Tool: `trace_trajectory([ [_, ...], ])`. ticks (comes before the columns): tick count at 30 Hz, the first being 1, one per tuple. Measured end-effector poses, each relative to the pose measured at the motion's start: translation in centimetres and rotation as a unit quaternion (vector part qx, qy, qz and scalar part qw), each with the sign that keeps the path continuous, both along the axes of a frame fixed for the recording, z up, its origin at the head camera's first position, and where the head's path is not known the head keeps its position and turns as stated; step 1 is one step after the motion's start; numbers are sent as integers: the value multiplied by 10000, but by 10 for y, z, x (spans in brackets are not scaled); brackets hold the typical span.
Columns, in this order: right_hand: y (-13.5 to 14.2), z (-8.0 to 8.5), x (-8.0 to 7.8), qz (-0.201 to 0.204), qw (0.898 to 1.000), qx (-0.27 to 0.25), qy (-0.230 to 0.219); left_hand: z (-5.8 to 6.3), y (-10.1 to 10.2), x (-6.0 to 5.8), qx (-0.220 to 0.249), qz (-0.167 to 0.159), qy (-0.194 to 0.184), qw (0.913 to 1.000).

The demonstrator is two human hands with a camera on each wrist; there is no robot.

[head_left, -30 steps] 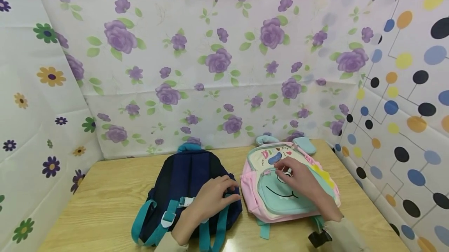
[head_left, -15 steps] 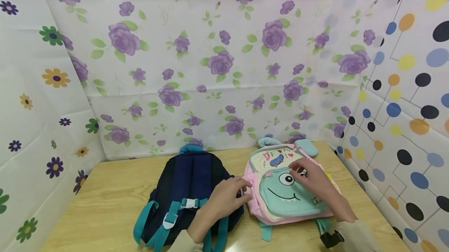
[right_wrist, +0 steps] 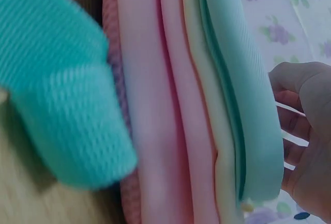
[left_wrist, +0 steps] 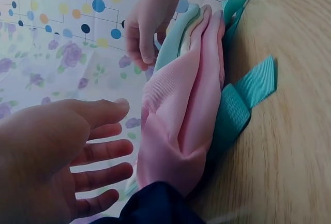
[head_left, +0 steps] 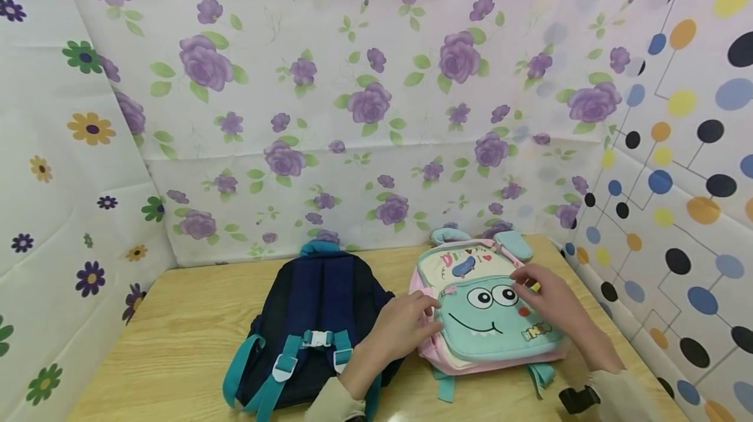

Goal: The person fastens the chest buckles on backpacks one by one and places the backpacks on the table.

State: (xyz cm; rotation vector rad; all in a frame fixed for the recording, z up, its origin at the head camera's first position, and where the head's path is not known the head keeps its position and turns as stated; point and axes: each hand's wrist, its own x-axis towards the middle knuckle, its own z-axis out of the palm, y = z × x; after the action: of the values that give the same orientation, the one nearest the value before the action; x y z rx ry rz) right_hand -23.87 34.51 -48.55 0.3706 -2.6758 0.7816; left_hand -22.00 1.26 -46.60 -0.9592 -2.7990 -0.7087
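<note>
A child's backpack [head_left: 476,343] in mint, pink and cream, with a smiling face on its front pocket, lies face up on the right of the table. My left hand [head_left: 400,330] is at its left side, fingers spread beside the pink side panel [left_wrist: 176,110]; the left wrist view shows a gap there. Over the pocket's upper right corner hovers my right hand [head_left: 550,298], fingers loosely bent and holding nothing. In the right wrist view that hand [right_wrist: 310,131] is beside the mint pocket [right_wrist: 248,105]; whether it touches is unclear.
A navy backpack [head_left: 302,370] with teal straps and a white buckle [head_left: 319,340] lies strap side up at left, partly under my left forearm. Teal straps [head_left: 445,388] stick out below the mint backpack. Patterned sheets [head_left: 329,108] wall the wooden table [head_left: 176,343].
My left hand has moved right, from over the navy backpack to the mint backpack's left side. My right hand has shifted right across the pocket, uncovering the printed eyes. Both backpacks stay put.
</note>
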Motion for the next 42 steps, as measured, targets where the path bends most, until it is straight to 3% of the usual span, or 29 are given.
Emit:
trace_trajectory([
  [9, 25, -7, 2, -243, 9997, 0, 39, -4, 7, -1, -207, 226, 163, 9994],
  [18, 45, -15, 3, -331, 9994, -124, 57, -8, 10, -1, -400, 460, -189, 9980],
  [25, 56, -24, 3, -573, 9969, -141, -515, -8, 14, -1, -582, 472, -552, 9957],
  [35, 60, -31, 6, -373, 9861, -171, -1611, -13, 20, 2, -414, 477, -1023, 9927],
  [42, 60, -34, 8, -347, 9856, -338, -1620, -16, 22, 6, -332, 408, -1045, 9931],
])
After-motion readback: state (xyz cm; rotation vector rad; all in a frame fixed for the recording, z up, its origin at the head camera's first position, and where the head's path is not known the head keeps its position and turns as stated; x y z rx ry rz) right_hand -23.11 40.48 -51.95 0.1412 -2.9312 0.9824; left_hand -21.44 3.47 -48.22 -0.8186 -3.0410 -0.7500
